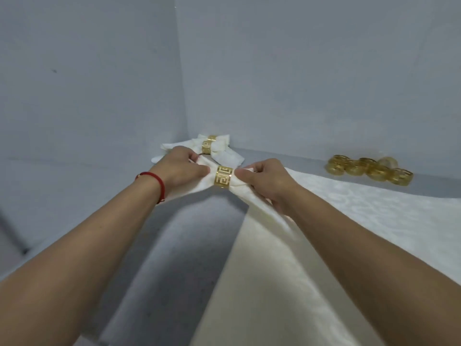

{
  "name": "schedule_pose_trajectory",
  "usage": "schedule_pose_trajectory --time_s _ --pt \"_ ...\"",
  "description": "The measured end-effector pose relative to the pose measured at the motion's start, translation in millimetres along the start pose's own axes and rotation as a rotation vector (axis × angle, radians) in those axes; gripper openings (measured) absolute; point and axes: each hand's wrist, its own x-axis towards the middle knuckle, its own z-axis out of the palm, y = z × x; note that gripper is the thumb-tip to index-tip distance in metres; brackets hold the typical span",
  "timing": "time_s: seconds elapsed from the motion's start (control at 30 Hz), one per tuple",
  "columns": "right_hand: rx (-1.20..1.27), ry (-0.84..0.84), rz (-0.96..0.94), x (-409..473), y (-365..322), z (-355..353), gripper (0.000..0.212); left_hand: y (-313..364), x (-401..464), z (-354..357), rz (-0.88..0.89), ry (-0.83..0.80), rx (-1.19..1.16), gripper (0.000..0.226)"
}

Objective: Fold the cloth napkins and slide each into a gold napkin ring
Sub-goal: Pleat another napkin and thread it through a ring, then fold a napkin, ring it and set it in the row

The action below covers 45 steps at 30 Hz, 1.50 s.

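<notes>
Both hands' fingers [199,168] half-buried in napkin [199,186] beside ring [223,177]

Two hands [184,166], two ringed napkins [217,148], one flat cloth [349,221], roughly seven loose gold rings [369,168]

Bare grey-walled table [174,258] corner

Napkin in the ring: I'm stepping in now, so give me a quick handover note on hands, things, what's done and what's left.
Left hand and right hand each pinch the white cloth napkin on either side of its gold cut-out ring.
Finished ringed white napkins lie in the far corner.
Spare gold rings sit clustered at the far right.
A flat white cloth lies spread on the right.
Left: set this one down, then fold and ring what remains.
</notes>
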Motion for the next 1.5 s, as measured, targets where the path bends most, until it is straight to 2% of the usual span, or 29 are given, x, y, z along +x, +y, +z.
schedule_pose_trajectory --time_s 0.1,0.17,0.3,0.37,0.47,0.63,0.8,0.87,1.03,1.2,1.3,1.4,1.5 --pt "-0.102 0.079 -0.04 29 -8 45 0.035 -34 31 -2 0.016 0.129 0.187 0.028" --pt "-0.212 0.127 -0.094 49 -11 68 0.035 -61 51 7 0.068 0.22 0.233 0.033" --pt "-0.208 0.196 -0.12 93 -3 95 0.031 -98 73 29 0.185 0.487 0.587 0.033" --pt "-0.221 0.215 -0.146 112 3 99 0.025 -101 78 31 0.245 0.569 0.633 0.033" --pt "-0.189 0.267 -0.163 143 5 105 0.014 -107 85 34 0.211 0.529 0.612 0.043" --pt "-0.178 0.308 -0.106 183 10 111 0.016 -114 91 37 0.213 0.493 0.648 0.049" --pt "-0.496 0.359 -0.06 189 6 116 0.037 -114 90 37 0.217 0.418 0.671 0.049" --pt "-0.592 0.402 -0.103 179 0 109 0.035 -112 90 35 0.271 0.389 0.632 0.047" --pt "-0.705 0.4 -0.262 129 4 44 0.028 -101 73 30 0.475 0.238 0.481 0.037" --pt "-0.817 0.378 -0.231 54 31 -61 0.04 -79 29 43 0.589 0.236 0.462 0.025" --pt "-0.995 0.346 -0.113 10 50 -129 0.044 -49 7 65 0.586 0.206 0.57 0.025" --pt "-1.183 0.392 0.092 -30 63 -202 0.028 2 -16 97 0.616 0.15 0.607 0.029" --pt "-1.256 0.485 0.289 -71 80 -267 0.019 51 -50 138 0.528 0.004 0.562 0.036"
